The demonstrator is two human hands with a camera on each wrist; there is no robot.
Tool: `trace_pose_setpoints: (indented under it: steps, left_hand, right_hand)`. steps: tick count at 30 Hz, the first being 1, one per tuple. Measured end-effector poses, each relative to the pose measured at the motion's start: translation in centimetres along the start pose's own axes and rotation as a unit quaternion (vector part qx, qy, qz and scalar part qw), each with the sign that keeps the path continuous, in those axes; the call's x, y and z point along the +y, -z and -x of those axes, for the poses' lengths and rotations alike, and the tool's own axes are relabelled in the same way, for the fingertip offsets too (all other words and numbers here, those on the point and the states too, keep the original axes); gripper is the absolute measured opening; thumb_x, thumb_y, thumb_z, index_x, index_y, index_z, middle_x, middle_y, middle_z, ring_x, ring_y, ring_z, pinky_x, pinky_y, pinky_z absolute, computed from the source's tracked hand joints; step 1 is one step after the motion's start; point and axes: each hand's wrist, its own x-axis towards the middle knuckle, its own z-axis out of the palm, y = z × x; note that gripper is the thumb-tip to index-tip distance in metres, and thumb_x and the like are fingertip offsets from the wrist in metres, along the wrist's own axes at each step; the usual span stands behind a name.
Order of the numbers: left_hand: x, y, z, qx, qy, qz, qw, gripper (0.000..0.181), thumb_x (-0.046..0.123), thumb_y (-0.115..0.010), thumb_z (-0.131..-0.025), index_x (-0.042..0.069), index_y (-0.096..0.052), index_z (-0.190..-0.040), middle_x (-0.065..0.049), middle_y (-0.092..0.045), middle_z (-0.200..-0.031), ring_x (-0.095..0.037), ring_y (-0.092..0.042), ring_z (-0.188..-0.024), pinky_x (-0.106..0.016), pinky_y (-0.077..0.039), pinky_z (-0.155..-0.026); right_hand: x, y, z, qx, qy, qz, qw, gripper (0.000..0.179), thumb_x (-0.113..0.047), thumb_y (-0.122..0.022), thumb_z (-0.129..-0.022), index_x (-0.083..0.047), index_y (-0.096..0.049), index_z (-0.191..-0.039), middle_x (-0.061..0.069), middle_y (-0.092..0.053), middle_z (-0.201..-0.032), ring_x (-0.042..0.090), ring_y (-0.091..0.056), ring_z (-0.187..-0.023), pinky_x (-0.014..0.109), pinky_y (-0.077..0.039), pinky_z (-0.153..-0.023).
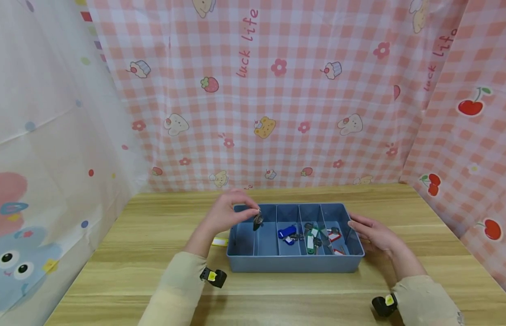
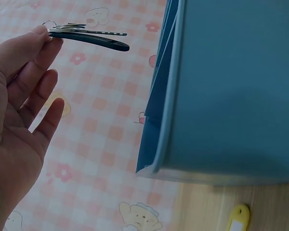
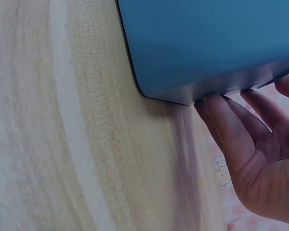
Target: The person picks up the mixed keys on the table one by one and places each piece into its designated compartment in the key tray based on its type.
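Note:
My left hand [image 1: 230, 210] pinches a metal ring between thumb and fingertips, over the left part of the blue divided box [image 1: 293, 264]. From the ring hangs a bunch of keys [image 1: 258, 220]. In the left wrist view it shows as thin keys and a dark, slim tag [image 2: 94, 40]. My right hand [image 1: 377, 233] rests against the box's right end, its fingers [image 3: 226, 120] touching the outer wall. Inside the box lie keys with blue tags [image 1: 286, 232], green tags [image 1: 310, 243] and red tags [image 1: 334, 236], each colour in its own compartment.
A yellow key tag [image 1: 220, 242] lies on the wooden table [image 1: 293, 299] just left of the box, partly behind my left wrist. A pink checked cloth [image 1: 236, 104] hangs behind the table and on the right, a white printed one [image 1: 61, 136] on the left.

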Motion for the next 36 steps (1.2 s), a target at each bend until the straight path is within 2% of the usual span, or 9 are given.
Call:
trace_pose_setpoints:
  steps: [4,9,13,16,20,22,28,36]
  left_hand:
    - [-0.2,-0.3,-0.3,-0.008,-0.01,-0.001,0.9999,0.005,0.009,-0.078,-0.086,0.01,-0.078,-0.091,0.007,-0.073,-0.088,-0.015,-0.057,-0.091,-0.038,-0.048,-0.087]
    - [-0.5,-0.6,-0.6,-0.025,-0.009,-0.007,0.9996,0.004,0.011,-0.077,-0.087,0.01,-0.078,-0.09,0.008,-0.072,-0.087,-0.013,-0.054,-0.087,-0.035,-0.048,-0.081]
    - [-0.6,-0.8,-0.9,-0.042,-0.011,-0.008,0.999,0.004,0.012,-0.077,-0.087,0.01,-0.078,-0.09,0.007,-0.072,-0.088,-0.015,-0.054,-0.088,-0.039,-0.046,-0.092]
    - [-0.6,-0.8,-1.2,-0.059,-0.008,-0.012,0.9982,0.004,0.013,-0.076,-0.088,0.01,-0.078,-0.09,0.006,-0.073,-0.089,-0.015,-0.058,-0.089,-0.044,-0.039,-0.106]
    - [-0.6,-0.9,-1.7,-0.084,0.013,-0.02,0.9962,0.004,0.015,-0.076,-0.089,0.012,-0.078,-0.091,0.007,-0.073,-0.09,-0.012,-0.061,-0.092,-0.045,-0.028,-0.114]
    - [-0.6,-1.0,-2.0,-0.095,0.021,-0.023,0.995,0.005,0.016,-0.076,-0.089,0.012,-0.078,-0.092,0.008,-0.073,-0.091,-0.011,-0.062,-0.092,-0.044,-0.025,-0.116]
    - [-0.7,-1.1,-2.5,-0.126,0.019,-0.024,0.9916,0.005,0.016,-0.075,-0.09,0.012,-0.078,-0.092,0.007,-0.072,-0.09,-0.009,-0.065,-0.092,-0.046,-0.017,-0.118]
    - [-0.9,-1.4,-2.8,-0.158,0.048,-0.033,0.9857,0.005,0.016,-0.074,-0.091,0.013,-0.077,-0.091,0.009,-0.071,-0.089,-0.009,-0.063,-0.092,-0.044,-0.015,-0.119]
  right_hand:
    - [0.1,0.0,-0.1,0.002,-0.001,0.003,1.0,0.07,-0.032,-0.052,-0.104,0.002,-0.016,-0.155,0.033,-0.031,-0.149,0.017,-0.057,-0.117,0.038,-0.052,-0.091]
    - [0.0,0.0,0.0,0.003,-0.004,0.01,0.9999,0.07,-0.033,-0.051,-0.104,0.002,-0.016,-0.155,0.032,-0.029,-0.15,0.023,-0.053,-0.123,0.041,-0.051,-0.094]
    - [0.0,0.0,0.0,0.001,-0.006,0.015,0.9999,0.07,-0.033,-0.051,-0.104,0.002,-0.016,-0.155,0.033,-0.029,-0.15,0.025,-0.052,-0.124,0.042,-0.05,-0.095]
    - [0.0,0.0,0.0,0.002,-0.007,0.016,0.9999,0.07,-0.033,-0.051,-0.104,0.002,-0.016,-0.155,0.033,-0.029,-0.15,0.025,-0.053,-0.124,0.043,-0.05,-0.095]
    - [0.0,0.0,0.0,0.002,-0.005,0.017,0.9998,0.07,-0.032,-0.051,-0.105,0.003,-0.016,-0.155,0.033,-0.03,-0.15,0.025,-0.052,-0.124,0.042,-0.051,-0.094]
    - [0.0,0.0,0.0,0.002,-0.005,0.017,0.9998,0.07,-0.032,-0.051,-0.105,0.003,-0.016,-0.155,0.033,-0.031,-0.15,0.024,-0.053,-0.124,0.041,-0.051,-0.093]
    - [0.0,0.1,0.0,-0.004,0.001,0.016,0.9999,0.071,-0.032,-0.05,-0.105,0.004,-0.014,-0.154,0.034,-0.03,-0.149,0.025,-0.053,-0.123,0.042,-0.051,-0.093]
    - [0.1,0.1,-0.1,-0.004,0.001,0.016,0.9999,0.071,-0.032,-0.051,-0.104,0.004,-0.014,-0.154,0.034,-0.03,-0.149,0.024,-0.054,-0.122,0.041,-0.052,-0.092]
